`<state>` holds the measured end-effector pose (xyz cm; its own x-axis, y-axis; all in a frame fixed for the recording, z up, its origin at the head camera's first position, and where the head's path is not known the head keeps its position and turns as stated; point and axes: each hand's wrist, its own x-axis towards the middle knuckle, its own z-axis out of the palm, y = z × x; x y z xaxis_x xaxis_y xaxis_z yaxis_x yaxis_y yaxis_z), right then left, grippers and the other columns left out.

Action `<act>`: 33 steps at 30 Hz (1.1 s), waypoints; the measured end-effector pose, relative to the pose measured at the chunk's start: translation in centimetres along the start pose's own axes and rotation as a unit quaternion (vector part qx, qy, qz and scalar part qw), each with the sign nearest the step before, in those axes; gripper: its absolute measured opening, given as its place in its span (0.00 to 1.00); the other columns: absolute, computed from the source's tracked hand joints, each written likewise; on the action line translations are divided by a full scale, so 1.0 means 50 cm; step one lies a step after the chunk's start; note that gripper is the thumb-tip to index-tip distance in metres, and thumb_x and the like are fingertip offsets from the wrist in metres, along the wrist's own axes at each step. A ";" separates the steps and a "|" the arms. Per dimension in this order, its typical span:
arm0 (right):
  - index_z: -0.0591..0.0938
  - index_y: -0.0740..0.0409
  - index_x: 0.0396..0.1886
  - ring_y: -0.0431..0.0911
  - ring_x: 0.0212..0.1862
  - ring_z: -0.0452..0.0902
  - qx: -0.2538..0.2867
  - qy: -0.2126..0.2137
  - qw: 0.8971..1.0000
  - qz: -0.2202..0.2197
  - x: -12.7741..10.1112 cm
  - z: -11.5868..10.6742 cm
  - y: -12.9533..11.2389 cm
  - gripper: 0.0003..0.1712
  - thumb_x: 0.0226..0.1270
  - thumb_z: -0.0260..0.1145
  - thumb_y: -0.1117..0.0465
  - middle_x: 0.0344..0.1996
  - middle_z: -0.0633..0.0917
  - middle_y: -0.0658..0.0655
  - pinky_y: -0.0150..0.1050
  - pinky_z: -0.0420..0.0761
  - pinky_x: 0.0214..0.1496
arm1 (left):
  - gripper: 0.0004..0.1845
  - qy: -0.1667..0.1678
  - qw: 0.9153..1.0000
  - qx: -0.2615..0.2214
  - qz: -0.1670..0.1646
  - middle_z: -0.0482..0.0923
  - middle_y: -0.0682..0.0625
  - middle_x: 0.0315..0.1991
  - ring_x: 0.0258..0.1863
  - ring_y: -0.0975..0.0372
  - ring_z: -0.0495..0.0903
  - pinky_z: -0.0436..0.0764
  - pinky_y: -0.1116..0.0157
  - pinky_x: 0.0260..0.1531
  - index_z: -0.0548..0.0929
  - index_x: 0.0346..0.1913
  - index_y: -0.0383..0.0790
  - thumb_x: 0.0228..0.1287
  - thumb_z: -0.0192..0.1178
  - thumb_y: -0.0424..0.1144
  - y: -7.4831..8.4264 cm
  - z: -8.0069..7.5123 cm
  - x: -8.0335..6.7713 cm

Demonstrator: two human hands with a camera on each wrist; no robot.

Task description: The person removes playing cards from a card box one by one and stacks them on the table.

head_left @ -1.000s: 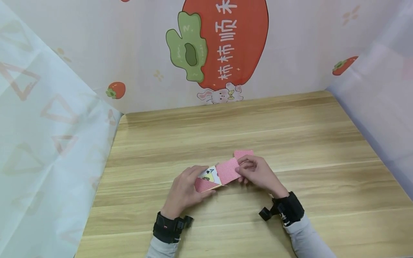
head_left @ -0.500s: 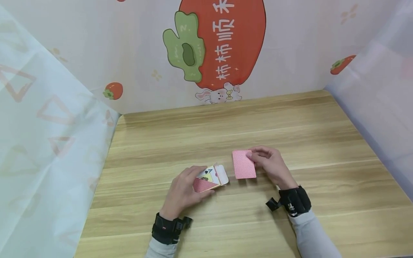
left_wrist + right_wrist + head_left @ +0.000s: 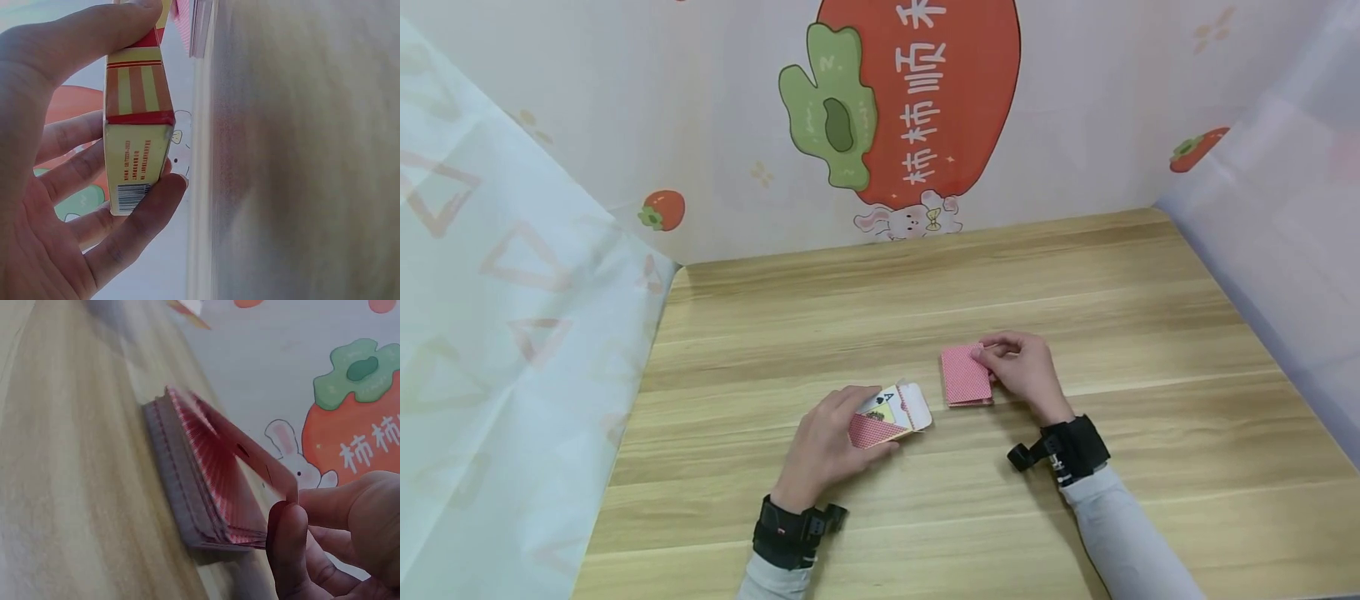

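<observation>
In the head view my left hand (image 3: 822, 446) grips a card box (image 3: 877, 429) between thumb and fingers, an ace of spades picture on its front. Its white flap (image 3: 917, 406) stands out at the right end. The left wrist view shows the barcode end of the box (image 3: 139, 165), held just above the table. My right hand (image 3: 1024, 373) pinches the corner of a red-backed playing card (image 3: 964, 371). In the right wrist view that card slants up from a stack of cards (image 3: 177, 481) on the table, one edge close to the stack.
The wooden table (image 3: 775, 333) meets a white printed backdrop (image 3: 722, 167) behind, with white cloth sides left (image 3: 512, 333) and right (image 3: 1285, 208). Each wrist wears a black camera strap (image 3: 786, 533).
My right hand has drawn the red-backed card away from the box mouth, moved right, and lowered it onto the stack. My left hand has kept its hold on the box, barely moving.
</observation>
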<state>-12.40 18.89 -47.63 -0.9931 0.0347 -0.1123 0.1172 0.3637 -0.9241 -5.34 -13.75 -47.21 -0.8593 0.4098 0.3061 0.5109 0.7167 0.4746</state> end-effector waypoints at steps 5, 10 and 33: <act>0.88 0.68 0.50 0.38 0.27 0.85 -0.039 0.012 0.999 -0.025 0.001 0.005 0.006 0.18 0.69 0.78 0.59 0.34 0.91 0.64 0.31 0.83 0.28 | 0.42 0.002 1.000 0.000 0.001 0.87 0.51 0.58 0.52 0.59 0.86 0.88 0.60 0.46 0.84 0.64 0.45 0.45 0.88 0.55 -0.001 0.002 -0.001; 0.90 0.65 0.44 0.41 0.30 0.83 -0.077 0.030 0.995 -0.048 0.000 0.009 0.009 0.15 0.67 0.79 0.58 0.30 0.90 0.60 0.30 0.78 0.30 | 0.42 0.003 1.000 -0.002 0.002 0.87 0.51 0.58 0.52 0.59 0.87 0.87 0.59 0.46 0.84 0.64 0.45 0.45 0.88 0.55 -0.001 0.003 -0.001; 0.85 0.65 0.50 0.48 0.34 0.80 -0.126 0.006 0.989 -0.079 -0.011 0.025 0.008 0.20 0.63 0.81 0.60 0.35 0.84 0.60 0.34 0.77 0.37 | 0.42 -0.002 1.000 0.000 0.001 0.87 0.52 0.58 0.52 0.60 0.86 0.87 0.60 0.45 0.84 0.65 0.45 0.46 0.87 0.56 0.000 0.004 0.000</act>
<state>-11.79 17.88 -48.39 -0.9990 -0.0299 0.0320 -0.0434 0.5861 -0.8091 -5.35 -13.66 -47.37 -0.8584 0.4129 0.3042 0.5124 0.7158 0.4744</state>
